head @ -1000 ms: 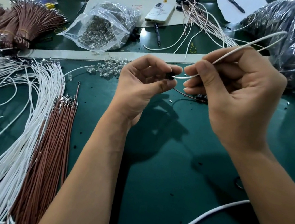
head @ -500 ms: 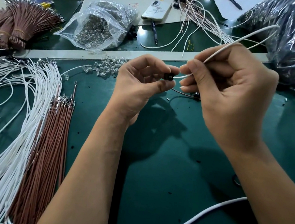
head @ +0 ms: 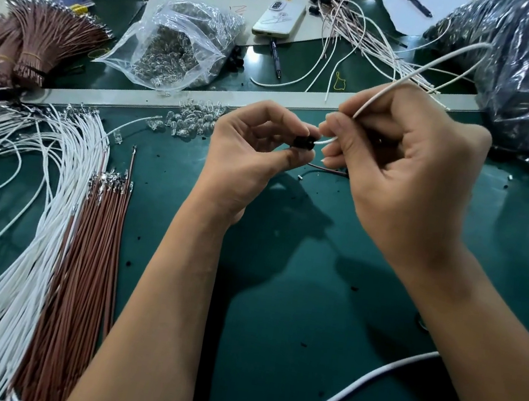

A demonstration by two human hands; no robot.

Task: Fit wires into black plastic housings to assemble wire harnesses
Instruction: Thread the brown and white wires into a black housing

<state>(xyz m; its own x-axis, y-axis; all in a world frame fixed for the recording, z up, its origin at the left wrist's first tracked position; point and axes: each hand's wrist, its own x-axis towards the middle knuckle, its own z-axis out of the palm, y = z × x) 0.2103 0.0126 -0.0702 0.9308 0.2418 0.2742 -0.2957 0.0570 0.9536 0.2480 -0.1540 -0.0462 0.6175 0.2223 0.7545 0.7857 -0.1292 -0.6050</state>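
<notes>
Now, centre frame, the left hand (head: 249, 150) pinches the black housing (head: 302, 142); the right hand (head: 406, 172) grips a white wire (head: 324, 140), its end meeting the housing.

I can read no text, label, brand or number anywhere here. The red scribble on the card (head: 239, 9) beside my phone (head: 278, 18) is too faint to make out as letters.
</notes>
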